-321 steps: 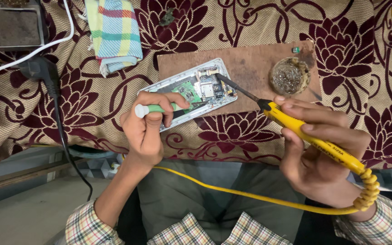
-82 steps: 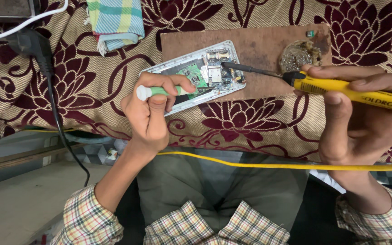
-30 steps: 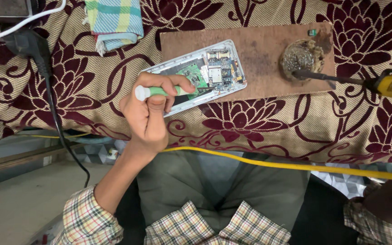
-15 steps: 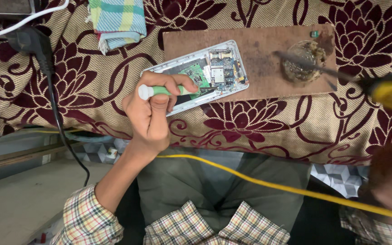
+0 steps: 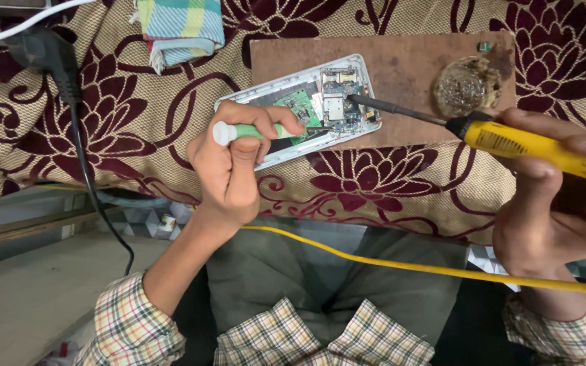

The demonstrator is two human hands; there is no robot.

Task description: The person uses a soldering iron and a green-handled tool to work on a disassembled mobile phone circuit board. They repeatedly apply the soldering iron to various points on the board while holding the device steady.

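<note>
On floral cloth (image 5: pixel 137 135), brown board (image 5: pixel 401 61), opened phone (image 5: pixel 306 108), grey floor (image 5: pixel 28 285)

A floral-patterned cloth (image 5: pixel 137 135) carries a brown board (image 5: pixel 401 61), a folded checked towel (image 5: pixel 181 27) and a black plug (image 5: pixel 42 51).

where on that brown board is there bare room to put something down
The brown board is bare along its top strip, between the opened phone and the round solder-wool holder. It is crowded lower down: the soldering iron tip and the green-handled tool meet over the phone.
</note>
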